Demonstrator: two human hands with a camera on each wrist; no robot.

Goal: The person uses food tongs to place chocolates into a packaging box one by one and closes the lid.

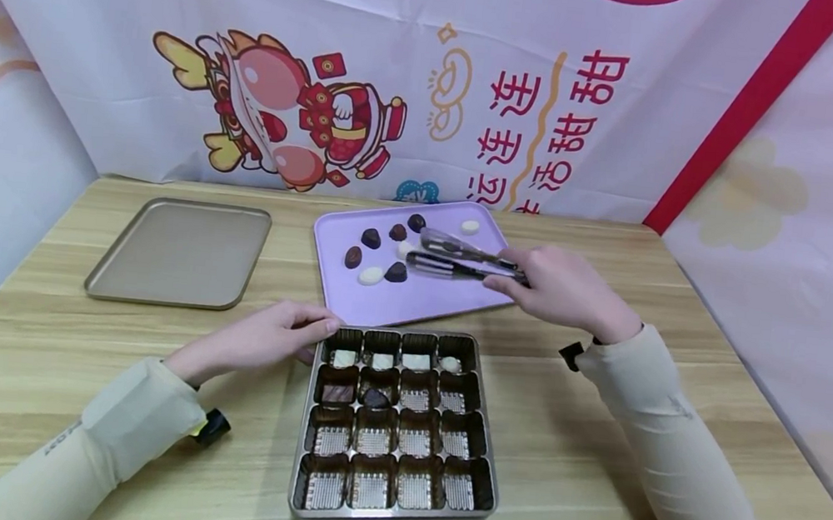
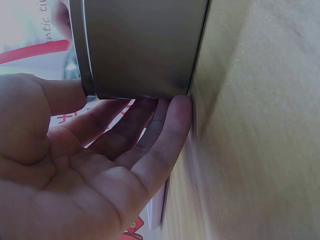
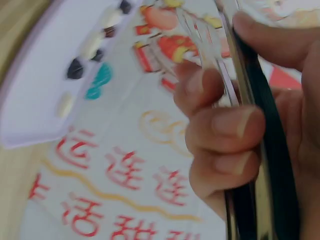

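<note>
Currently I see a brown tray, then my left hand holding the box by its far left corner, six compartments filled. Beyond it, chocolates lie on the purple tray, the spread tongs above, gripped in my right hand.

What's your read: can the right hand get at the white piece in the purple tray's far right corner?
Probably yes. The right hand grips tongs over the purple tray, and nothing covers or crowds the white piece; the tongs would likely just need to swing that way.
</note>
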